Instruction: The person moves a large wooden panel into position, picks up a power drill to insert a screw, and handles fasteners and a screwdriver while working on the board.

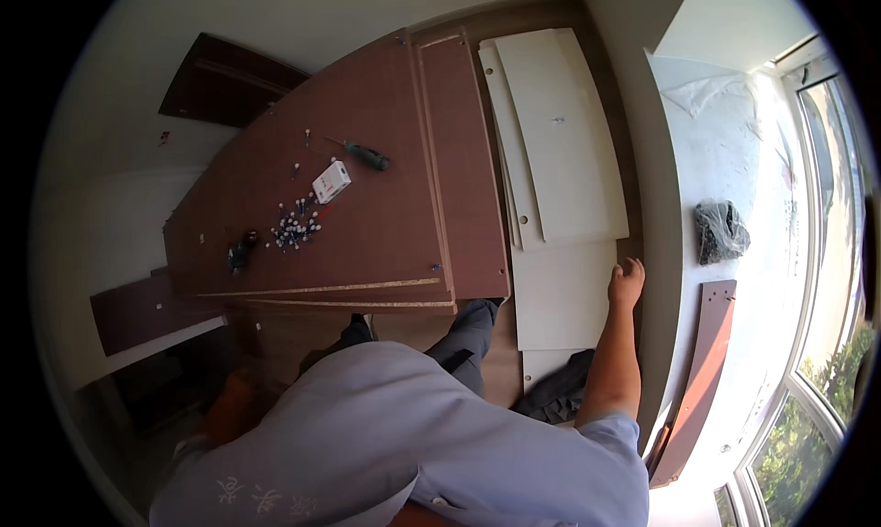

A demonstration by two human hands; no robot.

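My right hand (628, 282) hangs over the right side of the white panels (567, 293). Its fingers are loosely bent and apart, with nothing seen in them. Low on the left, my left hand (240, 386) is dark and smeared, so its fingers do not show clearly. In front of me lies a stack of reddish-brown boards (367, 96). On top are a loose heap of small white-headed fasteners (294, 232), a white box (331, 182), a dark green screwdriver (367, 155) and a dark tool (241, 252) that I cannot make out.
More brown panels lean at the far left (225, 79) and near left (147, 311). Dark cloth (560, 388) lies by my right side. Along the bright window ledge are a plastic-wrapped dark bundle (720, 232) and a long brown board (699, 380).
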